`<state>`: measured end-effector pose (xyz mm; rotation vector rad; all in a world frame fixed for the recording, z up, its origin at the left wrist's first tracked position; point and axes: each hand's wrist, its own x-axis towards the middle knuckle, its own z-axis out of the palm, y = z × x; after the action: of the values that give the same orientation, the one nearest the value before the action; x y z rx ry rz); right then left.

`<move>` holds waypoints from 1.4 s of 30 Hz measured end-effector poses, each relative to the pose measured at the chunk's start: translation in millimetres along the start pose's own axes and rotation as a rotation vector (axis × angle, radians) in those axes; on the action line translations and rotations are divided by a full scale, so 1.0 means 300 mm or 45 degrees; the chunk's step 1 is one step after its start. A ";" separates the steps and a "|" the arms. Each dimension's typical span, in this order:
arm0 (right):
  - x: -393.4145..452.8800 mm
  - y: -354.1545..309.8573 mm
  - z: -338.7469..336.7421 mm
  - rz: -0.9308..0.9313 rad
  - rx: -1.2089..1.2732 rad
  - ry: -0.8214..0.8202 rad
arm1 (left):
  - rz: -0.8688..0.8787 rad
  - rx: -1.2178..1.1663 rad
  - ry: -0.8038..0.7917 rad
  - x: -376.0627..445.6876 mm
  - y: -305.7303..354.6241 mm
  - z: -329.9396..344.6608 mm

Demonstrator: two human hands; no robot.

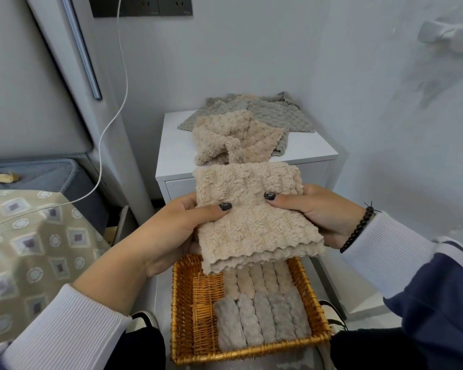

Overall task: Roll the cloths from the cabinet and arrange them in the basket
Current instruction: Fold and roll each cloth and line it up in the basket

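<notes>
I hold a folded beige fluffy cloth (251, 212) in the air above the wicker basket (187, 316). My left hand (182, 222) grips its left edge, thumb on top. My right hand (313, 209) grips its right edge the same way. Inside the basket lie several rolled cloths: beige rolls (259, 279) in the back row and grey rolls (262, 319) in the front row. The basket's left part is bare. On the white cabinet (310, 148) behind lie a crumpled beige cloth (233, 137) and flat grey cloths (278, 113).
A bed with a patterned cover (30, 249) is at the left, with a white cable (110, 121) hanging beside a grey headboard (24, 89). White walls stand behind and to the right. My shoes (145, 319) show beside the basket.
</notes>
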<state>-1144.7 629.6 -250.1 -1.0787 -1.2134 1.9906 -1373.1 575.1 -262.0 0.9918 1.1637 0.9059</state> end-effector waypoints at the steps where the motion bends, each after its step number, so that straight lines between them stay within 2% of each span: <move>1: -0.003 -0.002 0.001 0.005 0.000 -0.011 | 0.001 0.015 -0.008 -0.007 0.000 -0.005; 8: -0.026 -0.012 0.002 -0.042 0.037 -0.104 | 0.036 -0.087 -0.054 -0.033 -0.003 -0.033; 14: -0.032 -0.024 -0.011 -0.126 0.061 -0.079 | 0.126 -0.209 -0.206 -0.042 0.006 -0.049; 18: -0.038 -0.033 -0.030 -0.154 0.089 -0.089 | 0.174 -0.265 -0.238 -0.038 0.005 -0.056; 24: -0.052 -0.037 -0.046 -0.202 0.105 -0.119 | 0.248 -0.283 -0.131 -0.027 0.002 -0.055; 35: -0.058 -0.046 -0.036 -0.308 0.057 -0.191 | 0.368 -0.357 -0.138 -0.007 -0.008 -0.052; 42: -0.041 -0.040 -0.049 -0.257 -0.106 -0.194 | 0.332 -0.176 0.001 0.010 -0.007 -0.063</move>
<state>-1125.1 631.8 -239.2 -0.8188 -1.4358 1.9084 -1391.1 580.1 -267.1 1.0443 0.9720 1.1778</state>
